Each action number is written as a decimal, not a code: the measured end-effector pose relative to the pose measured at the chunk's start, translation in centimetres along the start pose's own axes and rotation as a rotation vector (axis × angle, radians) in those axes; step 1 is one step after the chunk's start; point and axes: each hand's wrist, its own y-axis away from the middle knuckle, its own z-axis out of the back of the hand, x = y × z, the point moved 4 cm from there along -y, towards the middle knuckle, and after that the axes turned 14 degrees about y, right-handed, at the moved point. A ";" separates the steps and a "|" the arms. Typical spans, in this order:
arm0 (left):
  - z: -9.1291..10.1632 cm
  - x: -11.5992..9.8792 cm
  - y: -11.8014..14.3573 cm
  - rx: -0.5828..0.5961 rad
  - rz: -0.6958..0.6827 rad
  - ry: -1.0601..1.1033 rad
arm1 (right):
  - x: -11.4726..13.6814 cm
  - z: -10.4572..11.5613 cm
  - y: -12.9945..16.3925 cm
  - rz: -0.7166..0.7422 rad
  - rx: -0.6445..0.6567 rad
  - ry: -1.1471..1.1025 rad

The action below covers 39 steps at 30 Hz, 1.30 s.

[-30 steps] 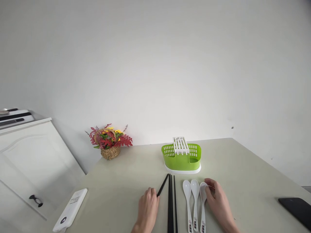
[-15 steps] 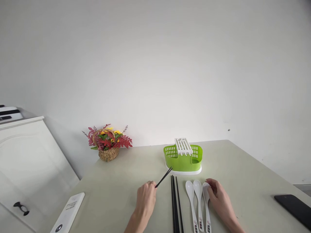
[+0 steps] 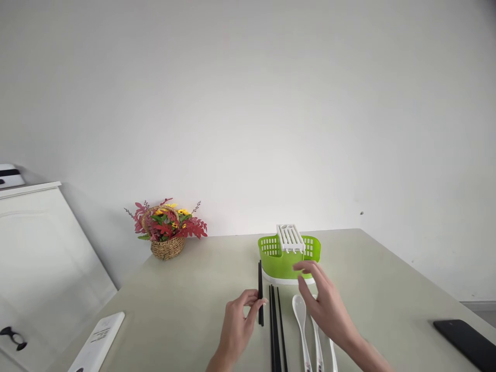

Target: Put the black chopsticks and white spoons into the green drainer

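Observation:
My left hand (image 3: 239,321) pinches one black chopstick (image 3: 260,292) and holds it lifted, pointing away from me. Two or three more black chopsticks (image 3: 276,330) lie side by side on the table just right of it. My right hand (image 3: 326,306) hovers with its fingers apart and nothing in it, above three white spoons (image 3: 299,306); it hides part of the two right-hand spoons. Its fingertips reach the front of a green slotted cutlery holder (image 3: 276,257) with a white insert (image 3: 290,236) on top.
A pale green table (image 3: 194,289) stands against a white wall. A wicker basket of flowers (image 3: 166,233) sits at the back left. A white flat device (image 3: 97,342) lies at the front left, a black phone (image 3: 467,342) at the front right. A white cabinet (image 3: 42,248) stands to the left.
My left hand has lifted one chopstick off the table and turned it straight ahead. My right hand has left the rightmost spoon and risen toward the green holder.

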 end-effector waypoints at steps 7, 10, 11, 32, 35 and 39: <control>-0.1 0.3 0.5 0.048 0.000 0.003 | 6.2 -1.1 -2.9 0.204 0.369 -0.051; 0.1 0.5 0.4 0.048 0.013 0.009 | 7.0 -1.7 -3.7 0.228 0.371 -0.025; 0.1 0.7 0.4 0.048 0.020 0.014 | 7.1 -1.9 -3.8 0.226 0.365 -0.018; 1.1 8.2 0.4 0.096 0.208 -0.012 | 4.6 5.1 -16.1 0.070 0.091 0.083; 1.0 8.3 0.4 0.069 0.223 0.006 | 3.4 5.7 -19.3 0.075 0.045 0.198; 0.8 8.5 0.4 0.060 0.230 0.008 | 1.4 2.4 -21.7 0.106 0.156 0.237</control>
